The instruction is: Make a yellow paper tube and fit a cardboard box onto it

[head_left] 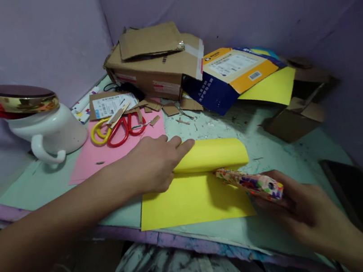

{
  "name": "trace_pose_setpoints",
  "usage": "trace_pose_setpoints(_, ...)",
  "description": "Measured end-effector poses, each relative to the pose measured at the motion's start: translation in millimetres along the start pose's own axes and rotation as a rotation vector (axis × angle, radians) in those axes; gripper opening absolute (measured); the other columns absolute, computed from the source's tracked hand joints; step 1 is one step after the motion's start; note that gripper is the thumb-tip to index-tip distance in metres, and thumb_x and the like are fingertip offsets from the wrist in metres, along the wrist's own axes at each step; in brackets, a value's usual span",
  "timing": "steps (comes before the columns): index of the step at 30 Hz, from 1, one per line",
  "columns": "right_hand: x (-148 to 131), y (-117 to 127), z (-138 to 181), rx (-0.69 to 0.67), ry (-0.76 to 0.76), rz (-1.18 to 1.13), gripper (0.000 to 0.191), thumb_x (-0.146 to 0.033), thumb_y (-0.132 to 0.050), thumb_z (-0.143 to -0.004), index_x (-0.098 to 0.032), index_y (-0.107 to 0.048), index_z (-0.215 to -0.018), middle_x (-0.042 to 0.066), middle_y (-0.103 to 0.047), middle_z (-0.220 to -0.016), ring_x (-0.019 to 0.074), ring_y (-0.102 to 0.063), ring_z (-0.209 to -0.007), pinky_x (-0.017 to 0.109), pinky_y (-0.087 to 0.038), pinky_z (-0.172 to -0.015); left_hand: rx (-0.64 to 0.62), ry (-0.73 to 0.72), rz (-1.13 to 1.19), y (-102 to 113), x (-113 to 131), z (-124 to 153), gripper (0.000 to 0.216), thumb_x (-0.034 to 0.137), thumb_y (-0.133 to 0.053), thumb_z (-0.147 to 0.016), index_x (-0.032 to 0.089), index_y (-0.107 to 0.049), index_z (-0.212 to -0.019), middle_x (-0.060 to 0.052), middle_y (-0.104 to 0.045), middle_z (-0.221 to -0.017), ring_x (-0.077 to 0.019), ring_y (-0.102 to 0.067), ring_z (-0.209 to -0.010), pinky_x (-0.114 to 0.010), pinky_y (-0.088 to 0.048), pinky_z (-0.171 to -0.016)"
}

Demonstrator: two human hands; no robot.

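Centrally, yellow paper (195,204): lies mid-frame on the pale green desk (125,216), its upper part curled over into a loose, flattened roll (218,154), the lower part flat.
Paper's feel: likely very light, bendy rather than stiff, with some spring in the curl; hard pressing could crease it, and unheld it may slide or unroll.
Left grip (158,163): rests on the left end of the roll, index finger laid along its upper side; whether the hidden fingers pinch the paper or merely press it, one cannot tell.
Right grip (307,212): at the lower right of the frame, closed around a patterned tool (257,184), seemingly a glue gun, its tip aimed left at the roll's lower edge; contact there is too blurred to judge.
Tool's feel: probably rigid and heavier than the paper; best held by the body, well back from the tip, which could be hot.
Where to hold the paper: either end of the roll, with flat fingers and light, even pressure, clear of the tip.
Red-handled scissors (118,134): on pink paper (83,163), left of centre, apart from the roll.
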State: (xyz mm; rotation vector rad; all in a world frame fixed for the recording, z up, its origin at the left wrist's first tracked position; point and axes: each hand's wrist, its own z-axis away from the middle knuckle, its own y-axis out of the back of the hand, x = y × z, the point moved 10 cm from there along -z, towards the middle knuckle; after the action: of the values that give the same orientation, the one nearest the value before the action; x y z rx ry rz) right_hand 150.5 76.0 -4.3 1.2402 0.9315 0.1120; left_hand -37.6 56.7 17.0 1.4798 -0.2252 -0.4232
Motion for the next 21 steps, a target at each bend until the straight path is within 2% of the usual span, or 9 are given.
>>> trace_pose_setpoints(7,-7,-5,-4,-0.02,0.009,0.016,0.019,-0.03,-0.049,-0.085,-0.025,-0.049,-0.103,-0.004,-0.058,-0.055,0.0166,-0.052,-0.041,0.026,-0.034,-0.041,0.028,-0.006,0.011,0,0,0,0.073,0.015,-0.048,-0.064,0.015,-0.032,-0.136,-0.008,-0.059,-0.105,-0.0271,-0.06,-0.085,-0.034,-0.028,-0.046)
trace_pose_setpoints(12,-22,-7,-10,-0.037,0.087,-0.007,0.021,-0.022,-0.049,-0.083,-0.025,-0.049,-0.103,-0.002,-0.064,-0.06,0.0162,-0.057,-0.043,0.025,-0.038,-0.041,0.005,0.0,0.022,0,0,0,0.073,0.014,-0.049,-0.064,0.015,-0.033,-0.135,-0.008,-0.058,-0.106,-0.0272,-0.06,-0.085,-0.034,-0.029,-0.047)
trace_pose_setpoints(21,-48,-7,-19,0.003,0.184,0.035,0.03,-0.016,-0.046,-0.078,-0.026,-0.052,-0.106,-0.005,-0.057,-0.053,0.0143,-0.051,-0.036,0.023,-0.034,-0.036,0.013,0.003,0.027,0,-1,0,0.073,0.014,-0.051,-0.063,0.017,-0.034,-0.134,-0.007,-0.059,-0.102,-0.0256,-0.058,-0.081,-0.033,-0.026,-0.046)
